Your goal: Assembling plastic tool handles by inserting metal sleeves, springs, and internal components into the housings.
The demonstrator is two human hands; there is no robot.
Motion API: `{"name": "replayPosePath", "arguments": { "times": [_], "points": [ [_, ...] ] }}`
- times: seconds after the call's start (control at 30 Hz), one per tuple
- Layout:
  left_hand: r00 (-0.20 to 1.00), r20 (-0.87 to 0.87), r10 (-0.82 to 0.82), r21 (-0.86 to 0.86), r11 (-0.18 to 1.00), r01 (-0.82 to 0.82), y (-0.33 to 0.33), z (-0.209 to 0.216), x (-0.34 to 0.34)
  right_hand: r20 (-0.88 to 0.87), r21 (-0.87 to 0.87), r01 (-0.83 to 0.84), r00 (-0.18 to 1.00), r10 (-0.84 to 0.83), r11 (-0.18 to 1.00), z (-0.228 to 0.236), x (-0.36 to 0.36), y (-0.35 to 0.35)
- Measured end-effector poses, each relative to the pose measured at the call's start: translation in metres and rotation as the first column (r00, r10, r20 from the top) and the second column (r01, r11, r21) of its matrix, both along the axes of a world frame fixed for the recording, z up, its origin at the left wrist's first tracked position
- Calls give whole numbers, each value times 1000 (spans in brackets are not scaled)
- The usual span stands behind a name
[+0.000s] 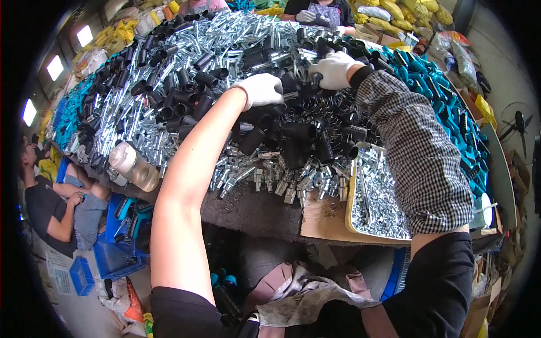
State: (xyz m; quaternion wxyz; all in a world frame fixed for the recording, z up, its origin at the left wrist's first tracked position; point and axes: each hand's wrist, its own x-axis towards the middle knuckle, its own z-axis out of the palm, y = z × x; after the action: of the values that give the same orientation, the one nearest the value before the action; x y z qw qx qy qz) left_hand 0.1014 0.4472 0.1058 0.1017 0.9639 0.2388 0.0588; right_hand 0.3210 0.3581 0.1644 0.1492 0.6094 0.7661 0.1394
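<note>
Both my hands wear white gloves and reach over a large heap of parts. My left hand [262, 91] is closed, fingers curled, above short black plastic tubes [256, 118]; anything inside it is hidden. To its right and slightly farther away, my right hand [333, 71] is pinched around something small and greyish that I cannot make out. Between and below the hands lie black tubes and dark coiled springs [332, 107]. Shiny metal rods [222, 39] cover the far part of the heap. Hex-ended metal fittings [270, 179] lie along the near edge.
A yellow-rimmed tray [350, 217] of small metal pieces sits under my right forearm. Teal handles [445, 107] pile at the right. A clear bottle [132, 166] stands at the left edge. A seated person [56, 208] is at left; a gloved co-worker [321, 14] works across the table.
</note>
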Motion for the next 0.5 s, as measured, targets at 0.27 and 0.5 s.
{"name": "replayPosePath", "arguments": {
  "times": [0.27,0.5],
  "points": [
    [989,-140,56,81,996,-45,-8,-4,16,26,114,-187,982,185,976,-18,39,-32],
    [905,413,107,66,987,-147,-25,7,-3,76,177,19,997,-33,984,-4,21,-22]
  ]
}}
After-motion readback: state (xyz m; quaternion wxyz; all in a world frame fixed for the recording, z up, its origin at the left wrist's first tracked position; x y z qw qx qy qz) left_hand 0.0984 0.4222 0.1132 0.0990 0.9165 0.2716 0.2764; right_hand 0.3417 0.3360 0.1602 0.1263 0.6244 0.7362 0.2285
